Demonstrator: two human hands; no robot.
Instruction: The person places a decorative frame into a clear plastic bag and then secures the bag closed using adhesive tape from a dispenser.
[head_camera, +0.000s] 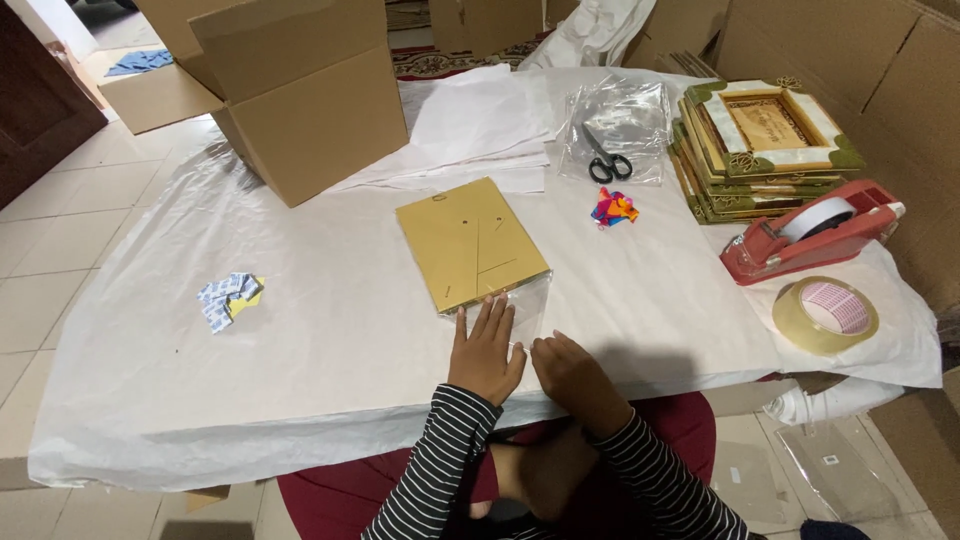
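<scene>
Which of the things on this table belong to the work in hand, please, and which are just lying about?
In hand: left hand flat on the clear plastic sleeve around the gold frame back; right hand beside it.

Lying about: scissors, stack of frames, red tape dispenser, tape roll, cardboard box.

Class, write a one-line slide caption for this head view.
Both hands, left and right, press a clear bag around a gold frame back on a paper-covered table.

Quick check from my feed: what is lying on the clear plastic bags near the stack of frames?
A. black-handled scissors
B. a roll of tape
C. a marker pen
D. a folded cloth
A: the black-handled scissors lie on the clear plastic bags, left of the stack of frames; the roll of tape sits nearer the table's right edge.
</scene>
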